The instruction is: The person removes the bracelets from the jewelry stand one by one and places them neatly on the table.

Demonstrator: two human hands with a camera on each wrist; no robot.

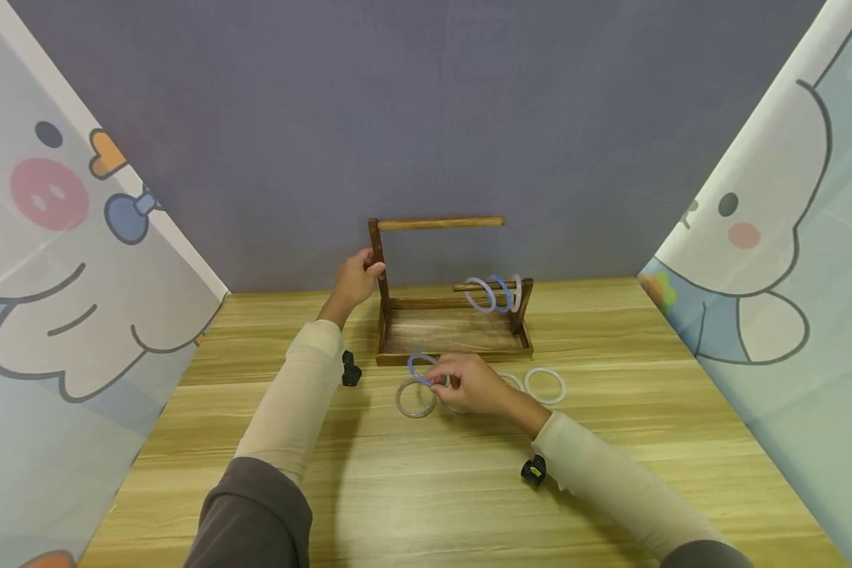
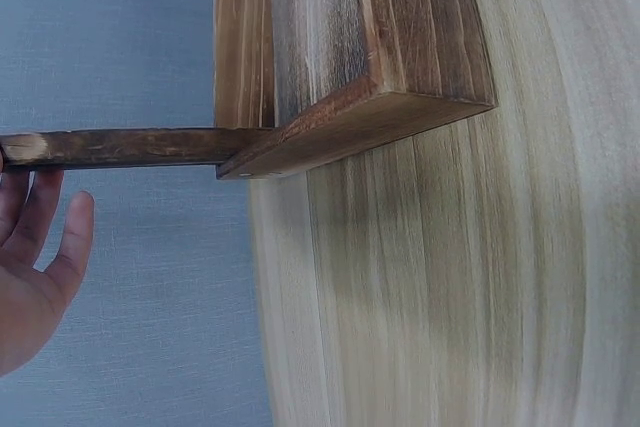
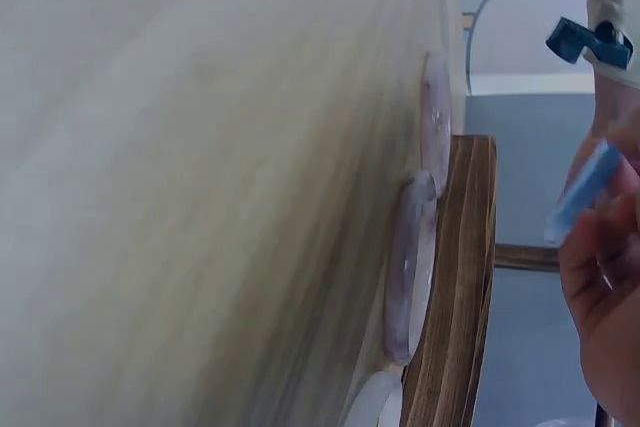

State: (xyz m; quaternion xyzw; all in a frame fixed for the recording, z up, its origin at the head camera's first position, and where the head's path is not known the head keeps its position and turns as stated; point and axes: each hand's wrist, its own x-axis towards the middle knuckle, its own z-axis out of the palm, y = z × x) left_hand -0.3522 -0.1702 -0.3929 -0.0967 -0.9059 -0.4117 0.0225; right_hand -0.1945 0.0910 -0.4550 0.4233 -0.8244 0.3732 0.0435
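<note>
My left hand [image 1: 357, 278] holds the tall side post of a dark wooden rack [image 1: 454, 359]. In the left wrist view, its fingers reach the post [image 2: 130, 147], and one finger stands apart from it. Between thumb and fingertips, my right hand [image 1: 468, 384] pinches a translucent blue bangle [image 3: 585, 190], raised just in front of the rack's base. A clear greyish bangle [image 1: 398, 399] lies on the table below that hand. Two pale bangles and a blue one [image 1: 502, 293] hang on the rack's short lower bar. No bangle hangs on the long upper bar [image 1: 440, 224].
A white bangle [image 1: 564, 386] lies to the right of my right hand, and others beside it are partly covered by that hand. A small black device [image 1: 351, 369] sits by each sleeve. The grey backdrop [image 1: 426, 118] rises close behind the rack; printed panels flank the wood-grain table [image 1: 433, 505].
</note>
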